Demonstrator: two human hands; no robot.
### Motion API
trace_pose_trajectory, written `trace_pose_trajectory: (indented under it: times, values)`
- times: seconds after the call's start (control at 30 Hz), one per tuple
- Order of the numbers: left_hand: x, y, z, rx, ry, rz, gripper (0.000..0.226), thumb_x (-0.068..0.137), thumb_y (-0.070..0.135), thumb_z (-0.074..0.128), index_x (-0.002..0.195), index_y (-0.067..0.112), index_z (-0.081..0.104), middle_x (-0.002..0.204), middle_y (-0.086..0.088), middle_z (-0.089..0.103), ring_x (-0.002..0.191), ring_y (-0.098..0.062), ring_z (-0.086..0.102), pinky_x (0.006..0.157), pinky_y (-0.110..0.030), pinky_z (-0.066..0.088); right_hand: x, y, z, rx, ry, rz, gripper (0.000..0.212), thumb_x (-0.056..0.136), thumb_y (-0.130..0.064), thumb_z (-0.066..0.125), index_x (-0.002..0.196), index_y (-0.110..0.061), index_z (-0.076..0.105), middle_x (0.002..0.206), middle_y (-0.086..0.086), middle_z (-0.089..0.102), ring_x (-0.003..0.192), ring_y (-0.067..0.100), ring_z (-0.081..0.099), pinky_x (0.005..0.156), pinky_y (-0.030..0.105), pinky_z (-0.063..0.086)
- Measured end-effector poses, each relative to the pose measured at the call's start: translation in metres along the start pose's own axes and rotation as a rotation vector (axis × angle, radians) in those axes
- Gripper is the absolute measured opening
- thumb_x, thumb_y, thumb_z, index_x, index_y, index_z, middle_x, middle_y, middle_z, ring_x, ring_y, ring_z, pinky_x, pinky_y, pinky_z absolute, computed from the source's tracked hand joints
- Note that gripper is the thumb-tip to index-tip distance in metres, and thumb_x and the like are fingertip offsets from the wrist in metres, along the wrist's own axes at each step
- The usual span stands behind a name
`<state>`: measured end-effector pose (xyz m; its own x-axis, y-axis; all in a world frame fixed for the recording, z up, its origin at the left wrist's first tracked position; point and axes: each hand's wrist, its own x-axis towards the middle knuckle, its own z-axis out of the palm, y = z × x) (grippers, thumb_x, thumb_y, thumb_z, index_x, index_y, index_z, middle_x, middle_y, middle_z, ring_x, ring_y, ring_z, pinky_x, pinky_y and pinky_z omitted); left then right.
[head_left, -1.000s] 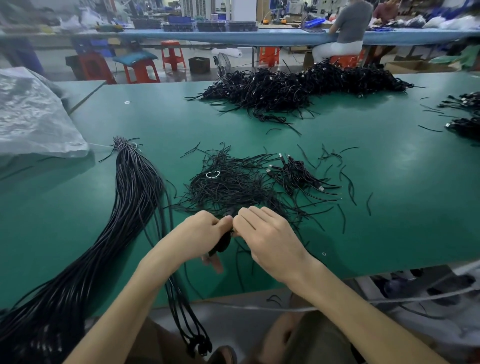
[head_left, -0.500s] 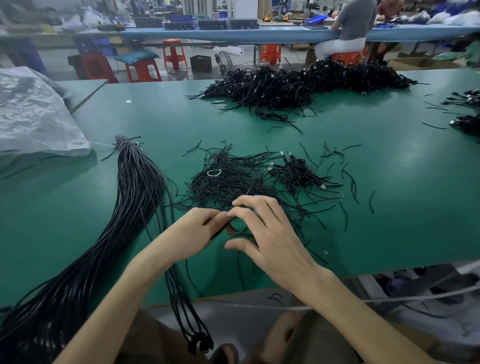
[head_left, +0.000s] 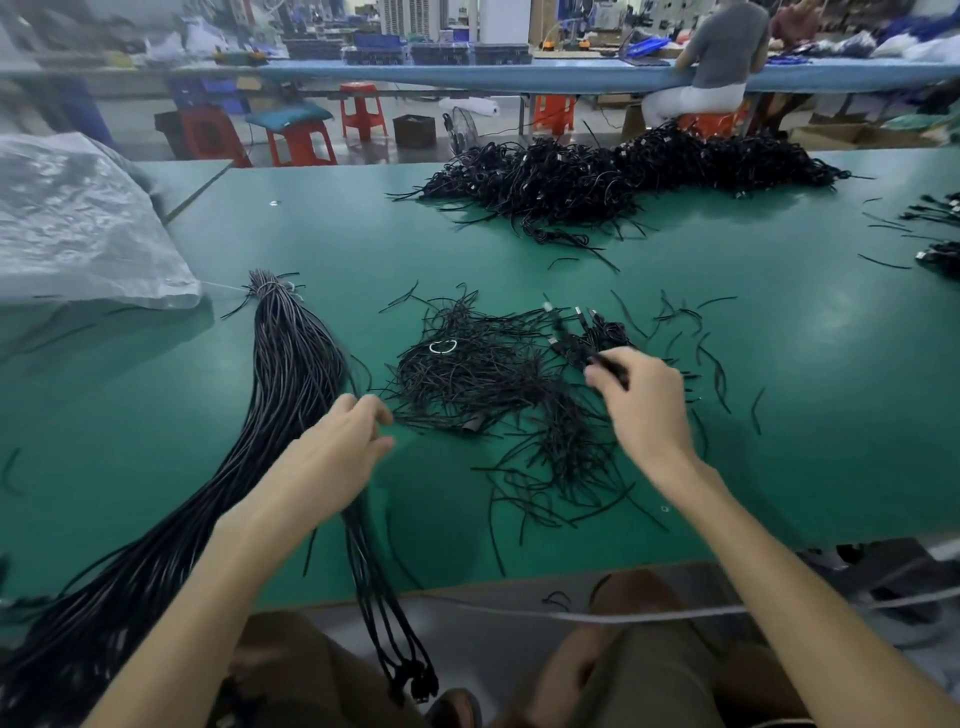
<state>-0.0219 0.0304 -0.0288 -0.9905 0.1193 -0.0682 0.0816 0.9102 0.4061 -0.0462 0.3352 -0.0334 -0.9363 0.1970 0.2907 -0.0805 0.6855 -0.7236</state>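
The right hand (head_left: 641, 410) pinches 1 short black cable bundle (head_left: 607, 365), blurred, at 3 o'clock of the tie pile (head_left: 467, 374); its long axis runs 10 to 4 o'clock. The left hand (head_left: 337, 452) is curled, grip unclear.

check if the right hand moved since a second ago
Yes. The right hand, pinching a black cable, went right and away from the table's near edge, now right of the white ring.
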Motion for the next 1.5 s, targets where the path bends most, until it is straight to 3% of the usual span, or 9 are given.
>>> trace_pose_trajectory:
  times: [0.07,0.13,0.2,0.27,0.53,0.9,1.07,1.23,1.5]
  values:
    - [0.0,-0.014,0.0,0.142,-0.029,-0.111,0.007,0.106,0.025,0.05,0.111,0.024,0.054,0.108,0.005,0.045,0.085,-0.014,0.057,0.083,-0.042,0.053,0.021,0.011,-0.004,0.005,0.055,0.088,0.018,0.1,-0.02,0.064,0.111,-0.008,0.072,0.081,0.001,0.069,0.058,0.01,0.053,0.051,0.018,0.038]
    - [-0.002,-0.02,0.002,0.209,-0.019,-0.213,0.017,0.106,0.034,0.05,0.101,0.018,0.051,0.105,0.0,0.046,0.08,-0.017,0.056,0.074,-0.04,0.049,0.035,0.022,-0.004,-0.028,0.043,0.151,0.026,0.099,-0.023,0.064,0.116,-0.004,0.068,0.099,0.008,0.07,0.085,0.019,0.062,0.073,0.029,0.047]
    - [-0.004,-0.021,0.008,0.214,-0.007,-0.262,0.037,0.104,0.051,0.045,0.091,0.016,0.046,0.097,-0.001,0.048,0.077,-0.02,0.054,0.068,-0.038,0.042,0.039,0.028,-0.001,-0.163,-0.017,0.194,0.048,0.099,-0.027,0.065,0.137,-0.002,0.054,0.129,0.016,0.058,0.124,0.032,0.047,0.102,0.043,0.04]
    - [-0.006,-0.017,0.015,0.207,0.004,-0.26,0.047,0.101,0.061,0.041,0.087,0.016,0.043,0.093,0.0,0.047,0.075,-0.02,0.052,0.065,-0.038,0.039,0.034,0.029,0.006,-0.314,-0.027,0.148,0.065,0.097,-0.027,0.066,0.15,-0.002,0.039,0.147,0.019,0.041,0.138,0.035,0.029,0.114,0.046,0.028]
    - [-0.006,0.001,0.029,0.278,0.052,-0.215,0.048,0.099,0.061,0.047,0.1,0.013,0.049,0.099,0.0,0.05,0.078,-0.022,0.054,0.067,-0.036,0.045,-0.012,0.011,0.037,-0.383,-0.022,-0.157,0.05,0.096,-0.021,0.066,0.142,-0.01,0.05,0.142,0.009,0.041,0.133,0.022,0.028,0.111,0.038,0.025]
    - [0.008,0.003,0.029,0.279,0.064,-0.316,0.049,0.103,0.049,0.052,0.116,0.003,0.044,0.115,-0.013,0.052,0.092,-0.034,0.06,0.069,-0.039,0.041,-0.044,-0.002,0.045,-0.286,-0.128,-0.239,0.041,0.099,-0.019,0.061,0.139,-0.015,0.054,0.136,0.001,0.044,0.129,0.017,0.034,0.105,0.03,0.028]
    - [0.007,0.0,0.032,0.182,0.167,-0.299,0.038,0.103,0.042,0.053,0.102,0.008,0.037,0.104,-0.01,0.048,0.078,-0.03,0.051,0.066,-0.04,0.041,-0.051,-0.003,0.048,-0.282,-0.161,-0.248,0.039,0.1,-0.019,0.061,0.138,-0.016,0.054,0.137,0.0,0.044,0.128,0.016,0.036,0.104,0.03,0.03]
    - [0.01,-0.005,0.03,0.127,0.146,-0.296,0.036,0.104,0.041,0.052,0.106,0.006,0.048,0.103,-0.01,0.056,0.083,-0.032,0.057,0.068,-0.04,0.042,-0.056,-0.003,0.05,-0.287,-0.185,-0.253,0.037,0.1,-0.019,0.06,0.136,-0.016,0.055,0.136,0.0,0.044,0.127,0.017,0.037,0.103,0.03,0.028]
    - [0.019,0.003,0.022,0.281,0.031,-0.274,0.037,0.103,0.019,0.047,0.07,0.013,0.033,0.073,-0.004,0.046,0.057,-0.022,0.041,0.055,-0.033,0.031,-0.065,-0.008,0.055,-0.293,-0.225,-0.276,0.033,0.1,-0.02,0.059,0.133,-0.018,0.057,0.133,-0.002,0.046,0.125,0.015,0.037,0.103,0.032,0.03]
